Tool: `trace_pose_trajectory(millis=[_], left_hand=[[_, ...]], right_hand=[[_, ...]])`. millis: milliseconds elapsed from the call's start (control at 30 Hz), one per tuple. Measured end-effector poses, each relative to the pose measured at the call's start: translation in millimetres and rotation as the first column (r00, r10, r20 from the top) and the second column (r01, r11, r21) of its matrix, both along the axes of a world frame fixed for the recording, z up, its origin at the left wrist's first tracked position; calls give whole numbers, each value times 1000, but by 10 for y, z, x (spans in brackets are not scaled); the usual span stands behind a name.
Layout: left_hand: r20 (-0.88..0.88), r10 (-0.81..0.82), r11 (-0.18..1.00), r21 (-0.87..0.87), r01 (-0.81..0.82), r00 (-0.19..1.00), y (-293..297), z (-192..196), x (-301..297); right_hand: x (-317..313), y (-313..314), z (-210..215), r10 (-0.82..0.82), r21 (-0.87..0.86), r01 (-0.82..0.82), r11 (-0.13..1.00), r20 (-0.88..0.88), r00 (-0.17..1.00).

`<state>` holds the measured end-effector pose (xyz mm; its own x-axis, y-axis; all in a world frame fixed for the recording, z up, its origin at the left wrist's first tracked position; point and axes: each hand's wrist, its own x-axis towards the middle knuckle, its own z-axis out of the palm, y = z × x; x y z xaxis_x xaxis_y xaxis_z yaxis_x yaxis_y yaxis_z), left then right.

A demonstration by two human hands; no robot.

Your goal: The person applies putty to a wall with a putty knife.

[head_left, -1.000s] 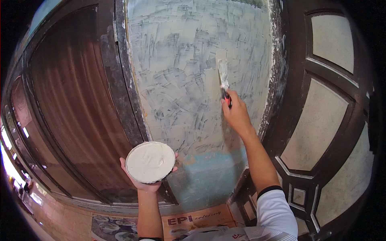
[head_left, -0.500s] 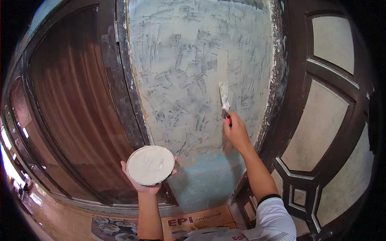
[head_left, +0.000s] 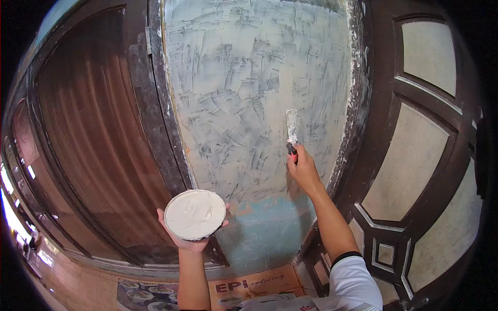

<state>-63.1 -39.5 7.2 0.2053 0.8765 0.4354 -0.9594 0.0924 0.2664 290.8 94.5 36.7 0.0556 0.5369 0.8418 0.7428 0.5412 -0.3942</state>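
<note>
My right hand (head_left: 302, 165) is closed round the black-and-red handle of a putty knife (head_left: 292, 127). White filler smears its blade, which points up at the wall (head_left: 228, 119); I cannot tell if the edge touches. Patchy pale filler strokes cover the wall over grey, and a fresh smooth strip runs up above the blade. Down to the left, my left hand (head_left: 189, 242) holds a round tub of white filler (head_left: 194, 213) from below, its surface facing up. Fingers show at both sides of the tub; the palm is hidden under it.
A dark wooden frame with a brown curtained pane (head_left: 98, 135) stands on the left. On the right is a dark door (head_left: 373, 171) with pale panels. Bare blue-green wall (head_left: 264, 228) shows low down, above a printed cardboard sheet (head_left: 259, 287) on the floor.
The putty knife has shifted slightly down, and its blade has turned to show more of its flat face. The left hand and tub have barely moved.
</note>
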Motion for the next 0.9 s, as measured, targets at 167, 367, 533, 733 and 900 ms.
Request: trace_pose_trajectory(millis=[167,367,533,733,900], left_hand=[[-34,27,999,40,-25,999,47,0,-43],[-1,-25,998,64,25,1000,13,35,14],[45,-70,998,2,70,997,11,-136,14],[15,-92,995,-40,92,996,56,-310,61],[-2,-248,969,10,248,969,135,-263,316]], right_hand=[[-96,-95,925,48,131,-42,990,-40,998],[-73,158,1130,-27,117,18,993,78,997],[7,-61,-128,-19,7,19,1000,58,998],[-283,-983,-475,219,-41,-244,969,-319,922],[-379,-1514,-247,435,-153,-488,859,-285,854]])
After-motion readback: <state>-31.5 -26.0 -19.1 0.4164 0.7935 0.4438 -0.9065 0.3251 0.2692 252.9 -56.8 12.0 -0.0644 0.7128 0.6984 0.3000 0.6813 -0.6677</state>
